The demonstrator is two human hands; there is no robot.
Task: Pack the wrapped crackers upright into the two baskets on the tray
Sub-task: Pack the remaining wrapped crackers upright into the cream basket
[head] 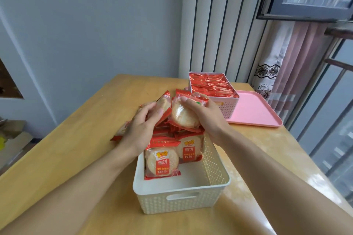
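Observation:
A cream basket (pixel 181 199) stands on the wooden table near me, with several red wrapped crackers (pixel 162 161) upright at its far end. Its near half is bare. My left hand (pixel 142 124) grips a wrapped cracker (pixel 164 102) above the basket's far edge. My right hand (pixel 208 116) holds another wrapped cracker (pixel 183 114) beside it. More crackers (pixel 122 129) lie loose on the table behind my left hand. A pink basket (pixel 228 108), packed full of crackers, sits on the pink tray (pixel 254 112) at the far right.
The right part of the pink tray is bare. The wooden table (pixel 66 149) ends at the right near a window railing (pixel 324 86) and a curtain (pixel 286 63). A grey wall rises behind the table.

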